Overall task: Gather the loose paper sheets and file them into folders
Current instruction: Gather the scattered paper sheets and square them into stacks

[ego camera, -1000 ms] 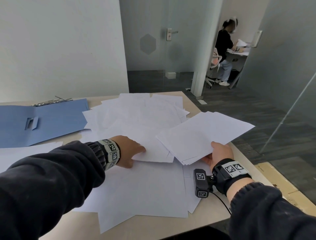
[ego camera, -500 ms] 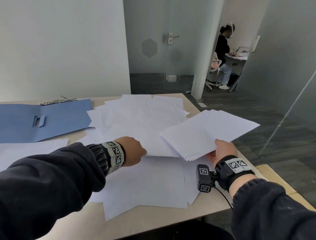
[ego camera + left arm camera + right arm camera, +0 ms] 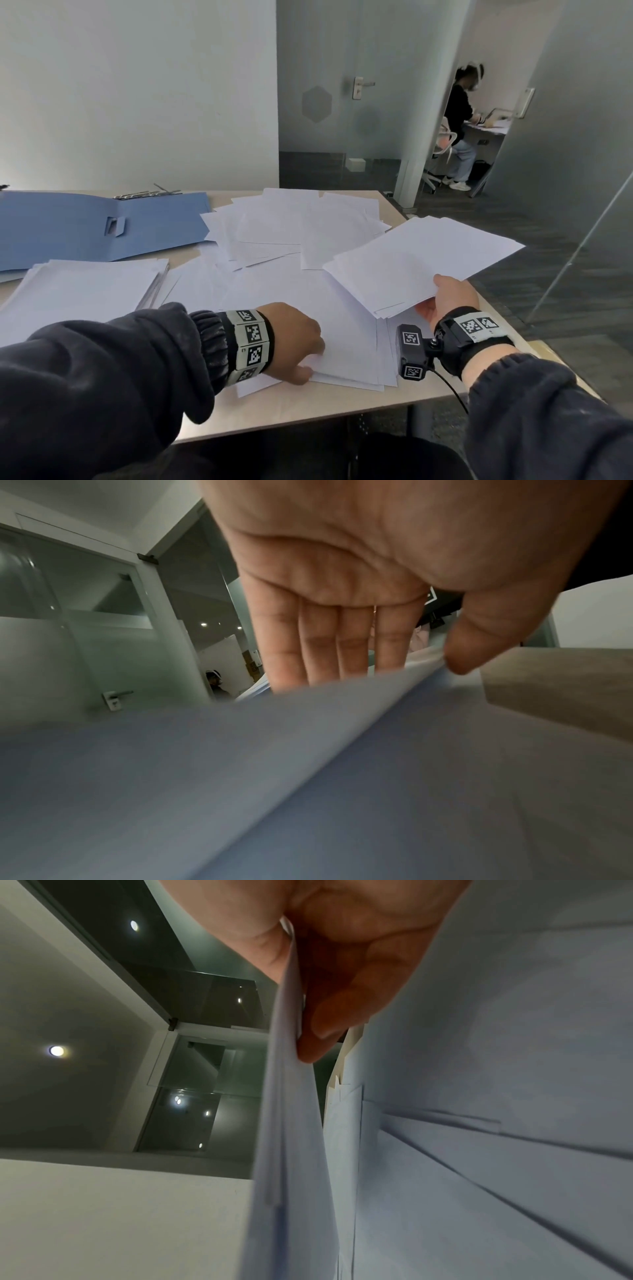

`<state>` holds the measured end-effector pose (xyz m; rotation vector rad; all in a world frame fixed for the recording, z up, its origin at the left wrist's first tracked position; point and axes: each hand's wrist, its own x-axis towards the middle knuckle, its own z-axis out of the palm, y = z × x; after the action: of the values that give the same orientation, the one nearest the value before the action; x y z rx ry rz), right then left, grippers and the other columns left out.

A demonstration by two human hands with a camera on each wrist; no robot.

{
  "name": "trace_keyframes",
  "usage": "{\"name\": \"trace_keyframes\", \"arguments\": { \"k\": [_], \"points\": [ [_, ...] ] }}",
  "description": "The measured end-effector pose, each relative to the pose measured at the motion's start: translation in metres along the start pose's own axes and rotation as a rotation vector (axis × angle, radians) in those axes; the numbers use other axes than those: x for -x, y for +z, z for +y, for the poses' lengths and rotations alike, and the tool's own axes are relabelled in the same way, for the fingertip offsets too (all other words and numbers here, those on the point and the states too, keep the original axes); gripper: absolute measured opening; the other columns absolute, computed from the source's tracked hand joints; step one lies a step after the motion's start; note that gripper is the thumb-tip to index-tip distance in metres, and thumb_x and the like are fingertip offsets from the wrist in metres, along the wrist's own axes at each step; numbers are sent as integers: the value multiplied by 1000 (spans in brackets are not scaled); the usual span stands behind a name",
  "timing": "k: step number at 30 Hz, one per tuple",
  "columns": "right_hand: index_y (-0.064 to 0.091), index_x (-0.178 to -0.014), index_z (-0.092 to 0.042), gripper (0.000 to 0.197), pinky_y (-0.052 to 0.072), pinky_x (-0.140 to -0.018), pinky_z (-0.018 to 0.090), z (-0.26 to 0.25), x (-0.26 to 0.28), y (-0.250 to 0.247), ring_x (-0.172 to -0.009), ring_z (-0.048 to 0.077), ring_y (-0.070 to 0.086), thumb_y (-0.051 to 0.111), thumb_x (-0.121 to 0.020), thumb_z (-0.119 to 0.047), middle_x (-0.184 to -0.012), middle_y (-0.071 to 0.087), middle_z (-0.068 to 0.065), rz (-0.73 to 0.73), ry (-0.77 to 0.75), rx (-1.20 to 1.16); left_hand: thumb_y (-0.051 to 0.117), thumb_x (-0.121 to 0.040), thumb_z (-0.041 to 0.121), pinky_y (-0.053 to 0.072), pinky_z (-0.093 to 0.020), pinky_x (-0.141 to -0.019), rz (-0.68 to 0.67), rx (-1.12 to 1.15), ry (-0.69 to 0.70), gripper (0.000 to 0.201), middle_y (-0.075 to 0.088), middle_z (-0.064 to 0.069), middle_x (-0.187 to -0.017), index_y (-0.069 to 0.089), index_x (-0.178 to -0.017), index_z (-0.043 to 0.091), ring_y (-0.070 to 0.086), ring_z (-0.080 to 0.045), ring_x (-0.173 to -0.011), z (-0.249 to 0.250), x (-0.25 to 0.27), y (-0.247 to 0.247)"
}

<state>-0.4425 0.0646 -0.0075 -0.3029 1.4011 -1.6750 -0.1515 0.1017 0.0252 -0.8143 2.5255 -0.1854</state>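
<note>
Mid-gather: right hand (image 3: 448, 298) pinches a stack of sheets (image 3: 421, 260), left hand (image 3: 294, 342) lifts a loose sheet (image 3: 342, 329) edge off the bench; next, merge.

Loose white paper sheets (image 3: 294, 233) lie scattered, overlapping at mixed angles, over middle and far right of table. Nearer sheets (image 3: 346, 342) lie flat at front edge; one has its near-left edge lifted off the rest. Held stack (image 3: 421, 260), white, slightly fanned, is raised and tilted above the table's right edge. Squared-up pile (image 3: 82, 294) sits at left, near edge of open blue folder (image 3: 68, 229). Folder lies flat at far left, metal clip (image 3: 147, 194) at its far edge.
</note>
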Motion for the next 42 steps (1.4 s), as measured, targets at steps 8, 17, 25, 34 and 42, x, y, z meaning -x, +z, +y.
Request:
{"name": "trace_keyframes", "arguments": {
  "k": [8, 17, 25, 34, 42],
  "points": [
    [39, -146, -4, 45, 50, -61, 36, 10, 1, -3, -70, 22, 53, 48, -102, -7, -85, 47, 4, 16, -62, 97, 48, -89, 56, 55, -44, -82, 30, 39, 14, 56, 48, 7, -139, 47, -136, 26, 61, -27, -99, 1, -2, 10],
    [36, -149, -6, 48, 50, -61, 36, 8, -9, -9, -72, 21, 53, 47, -102, -11, -117, 46, 12, 1, -54, 112, 53, -89, 39, 56, -42, -74, 67, 59, -11, 51, 55, -1, -123, 42, -137, 25, 61, -29, -86, 8, -11, 9],
    [35, -150, -5, 50, 51, -61, 35, -8, -24, -25, -73, 20, 53, 46, -103, -16, -137, 50, 16, 63, -29, 92, 50, -93, 37, 52, -39, -78, 113, 134, -110, 43, 57, -1, -117, 47, -134, 25, 62, -30, -97, 10, -18, 7],
    [37, -148, -5, 48, 53, -63, 35, -8, -29, -36, -71, 22, 53, 45, -101, -13, -149, 45, 23, 143, -69, 116, 42, -85, 9, 52, -37, -86, 197, 230, -296, 58, 60, 13, -120, 44, -130, 46, 60, -19, -107, -31, 10, -7],
    [40, -144, -1, 46, 53, -86, 45, 0, -20, -25, -96, 30, 52, 48, -100, -13, -146, 47, 27, 119, -101, 201, 46, -84, 26, 50, -29, -74, 301, 459, -550, 51, 63, 8, -101, 46, -129, 50, 59, -20, -90, -75, 42, 4]
  ]
}}
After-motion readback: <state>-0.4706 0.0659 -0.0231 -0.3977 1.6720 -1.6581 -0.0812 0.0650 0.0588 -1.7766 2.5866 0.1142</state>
